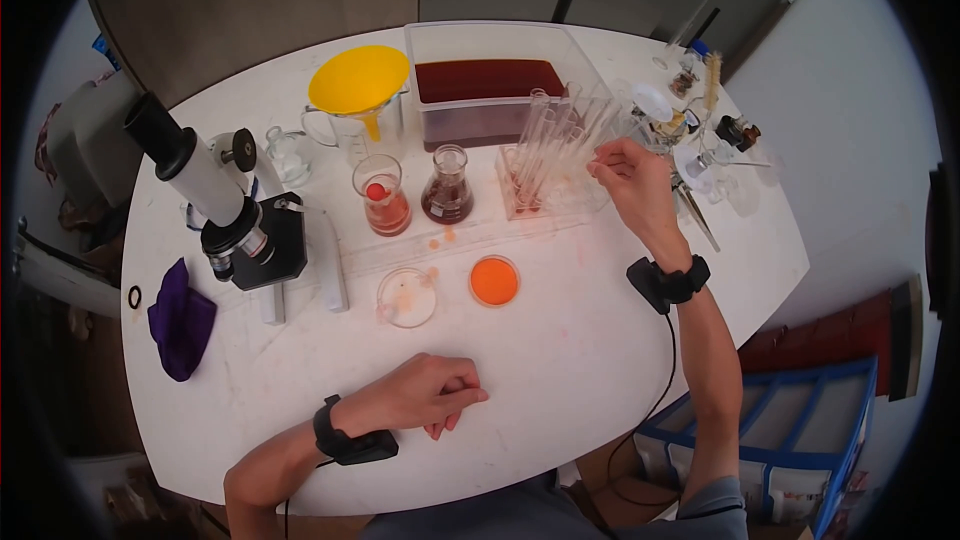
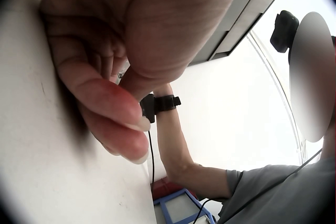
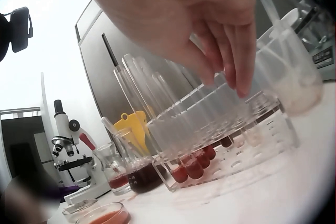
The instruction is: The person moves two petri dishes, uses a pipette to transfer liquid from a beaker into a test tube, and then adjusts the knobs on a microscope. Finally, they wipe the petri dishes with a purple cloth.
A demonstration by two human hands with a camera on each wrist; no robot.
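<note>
My right hand (image 1: 635,185) is raised over the right end of a clear test tube rack (image 3: 173,179), thumb and fingers drawn together and pointing down. Several glass test tubes (image 1: 535,145) lean in the rack, some with red liquid at the bottom. A bit of glass shows behind its thumb in the right wrist view; I cannot tell whether the fingers pinch a tube. My left hand (image 1: 430,395) rests on the table's near side, fingers loosely bent and holding nothing. Ahead of it lie a petri dish of orange material (image 1: 494,282) and a clear petri dish (image 1: 407,312).
Behind the dishes stand a beaker of red liquid (image 1: 390,215), a dark-filled flask (image 1: 448,198), a jug with a yellow funnel (image 1: 358,80) and a tub of dark red liquid (image 1: 490,125). A microscope (image 1: 225,205) and purple cloth (image 1: 182,325) are left. Glassware and tools crowd the right.
</note>
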